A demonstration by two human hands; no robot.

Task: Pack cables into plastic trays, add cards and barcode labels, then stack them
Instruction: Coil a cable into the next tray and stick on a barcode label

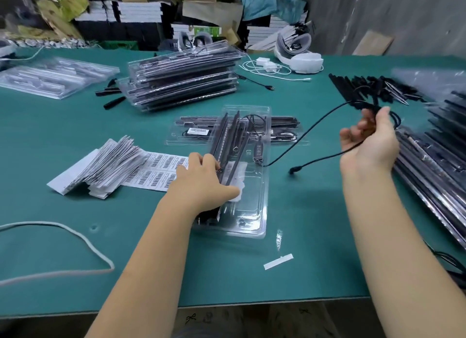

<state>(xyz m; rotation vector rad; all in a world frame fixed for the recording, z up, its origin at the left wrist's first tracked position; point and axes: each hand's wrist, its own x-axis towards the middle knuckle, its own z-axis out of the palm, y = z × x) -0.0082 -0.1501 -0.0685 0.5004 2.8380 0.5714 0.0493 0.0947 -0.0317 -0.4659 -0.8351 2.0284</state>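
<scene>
Left hand: we log it palm down on the near-left part of the clear plastic tray, fingers curled onto the dark strips lying lengthwise in it, forearm reaching in from the lower left. Right hand: raised above the table to the right of the tray, palm turned toward us, fingers closed round a black cable; one run of the cable sags down to the inline controller in the tray, and a loose end lies on the mat.

Surface: green mat. We note a fanned pile of cards and a sheet of barcode labels just left of the tray, a packed tray crosswise behind it, a stack of packed trays farther back, empty trays at far left, and dark strips heaped along the right edge.

Room: cartons and stacked boxes behind the table, blurred.
</scene>
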